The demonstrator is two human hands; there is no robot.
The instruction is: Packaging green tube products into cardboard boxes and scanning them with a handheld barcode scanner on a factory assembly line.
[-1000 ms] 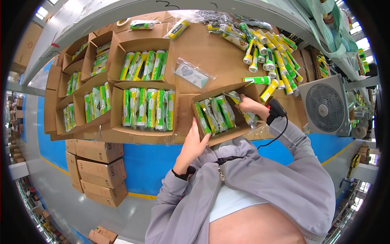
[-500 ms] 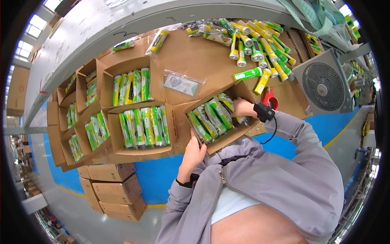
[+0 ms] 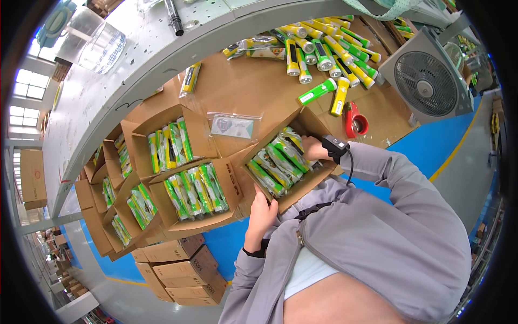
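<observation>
A cardboard box [image 3: 308, 195] sits tilted in front of me, with a row of bagged green and yellow flashlights [image 3: 278, 162] inside. My left hand [image 3: 261, 215] grips its near left corner, the thumb along the outer wall. At the box's right end, my right hand [image 3: 314, 148] reaches in against the bagged flashlights; its fingertips are hidden among them. A black device with a cable [image 3: 335, 147] is strapped at my right wrist. Just beyond the box lies a clear zip bag [image 3: 233, 126] with a printed card in it.
Several open boxes [image 3: 233, 183] of bagged flashlights stand at the left. Loose flashlights [image 3: 337, 54] are heaped at the far right, near a red tape dispenser [image 3: 353, 121] and a grey fan [image 3: 426, 83]. A grey shelf [image 3: 140, 65] with a clear jug [image 3: 91, 40] overhangs the far side.
The view has shifted and turned, bringing the jug and a black pen on the shelf into sight. Both hands stay at the box, the right one still inside its right end.
</observation>
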